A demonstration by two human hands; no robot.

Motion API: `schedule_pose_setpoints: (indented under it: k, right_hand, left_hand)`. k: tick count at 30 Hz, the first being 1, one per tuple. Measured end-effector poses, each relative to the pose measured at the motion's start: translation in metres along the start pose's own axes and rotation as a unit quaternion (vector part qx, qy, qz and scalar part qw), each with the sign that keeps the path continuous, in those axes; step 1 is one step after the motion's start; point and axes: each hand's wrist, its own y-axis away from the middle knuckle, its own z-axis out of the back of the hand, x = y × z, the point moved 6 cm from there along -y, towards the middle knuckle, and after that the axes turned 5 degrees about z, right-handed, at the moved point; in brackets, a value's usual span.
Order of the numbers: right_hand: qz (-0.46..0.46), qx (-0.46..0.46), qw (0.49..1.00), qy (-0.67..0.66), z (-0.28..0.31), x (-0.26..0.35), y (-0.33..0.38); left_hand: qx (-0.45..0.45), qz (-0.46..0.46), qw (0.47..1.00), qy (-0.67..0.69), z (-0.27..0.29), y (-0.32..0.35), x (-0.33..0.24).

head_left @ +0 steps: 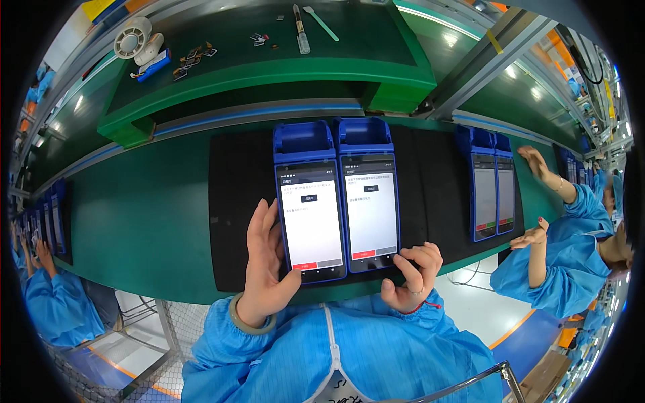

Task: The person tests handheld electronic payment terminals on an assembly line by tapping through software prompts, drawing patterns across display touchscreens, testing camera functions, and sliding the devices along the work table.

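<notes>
Two blue handheld payment terminals, the left terminal [311, 235] and the right terminal [371, 218], lie side by side in front of me, screens up. Both screens are lit white, with a small dark button above and a red bar at the bottom. My left hand [265, 269] is beside the left terminal, fingers stretched along its left edge and thumb at its lower left corner. At the lower right corner of the right terminal, my right hand [413, 275] touches with its fingertips. Its fingers are bent and the thumb stands apart.
A black mat [242, 174] lies under the terminals on the green table. The raised green shelf [269, 84] beyond holds a pen [300, 30], a green stick tool [321, 23], a small white fan [132, 39] and small parts. To the right, a co-worker's hands flank two more terminals [484, 195].
</notes>
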Motion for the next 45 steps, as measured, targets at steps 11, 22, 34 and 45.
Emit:
schedule_pose_setpoints:
  k: [11, 22, 34, 45]
  right_hand:
    - [0.002, -0.019, 1.0, -0.001, 0.002, 0.001, 0.0]
    - [0.0, -0.008, 1.0, -0.011, 0.002, 0.0, 0.0]
    - [0.041, 0.122, 0.991, 0.025, -0.014, 0.012, -0.012]
    - [0.036, 0.065, 0.997, -0.012, -0.005, 0.004, -0.005]
  left_hand:
    - [0.004, -0.01, 1.0, 0.0, 0.001, 0.0, 0.0]
    - [0.001, -0.001, 1.0, 0.015, 0.002, -0.001, 0.002]
    - [0.034, -0.014, 0.999, -0.001, 0.0, 0.001, 0.0]
    - [0.043, -0.013, 0.998, -0.031, -0.002, 0.0, 0.003]
